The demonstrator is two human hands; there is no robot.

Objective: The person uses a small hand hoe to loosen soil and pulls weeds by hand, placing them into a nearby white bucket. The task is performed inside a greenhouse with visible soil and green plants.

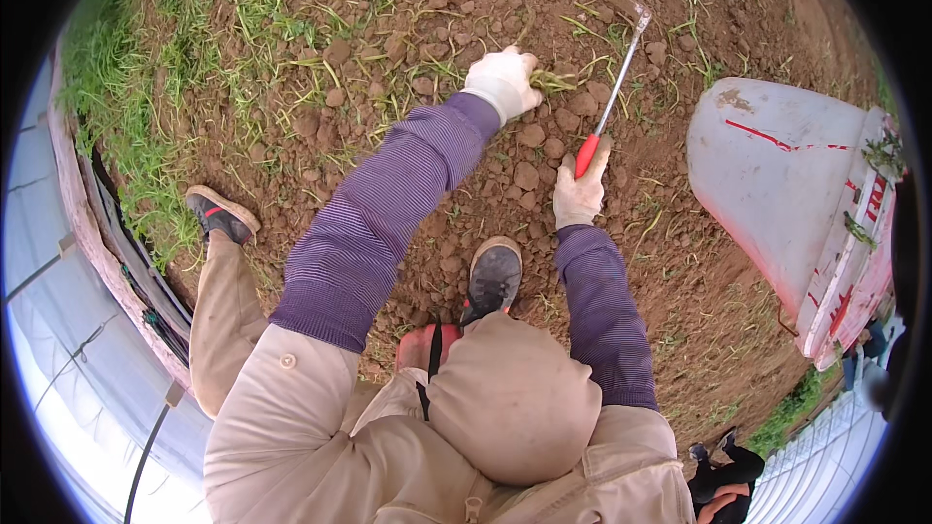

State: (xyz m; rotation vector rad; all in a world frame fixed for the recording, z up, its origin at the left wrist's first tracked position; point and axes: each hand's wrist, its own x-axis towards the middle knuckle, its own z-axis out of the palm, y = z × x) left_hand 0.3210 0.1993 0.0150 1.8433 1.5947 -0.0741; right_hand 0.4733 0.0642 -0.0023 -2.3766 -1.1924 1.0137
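My left hand [506, 81], in a pale glove, is closed around a small bunch of green stems [553, 81] just over the soil. To its right and lower in the picture, my right hand [580, 189], gloved too, grips the red handle of a sickle [616, 87]. The sickle's thin metal shaft points away from me, and its curved blade bends to the left above loose clods [530, 135]. Cut stems and leaves lie scattered on the brown soil around both hands.
A large whitish plastic tub [772, 153] with red marks lies tipped at the right. Green plants [145, 160] grow at the left beside a wooden rail [102, 233] and plastic sheeting. My shoes stand on the soil. Another person [724, 480] is at the lower right.
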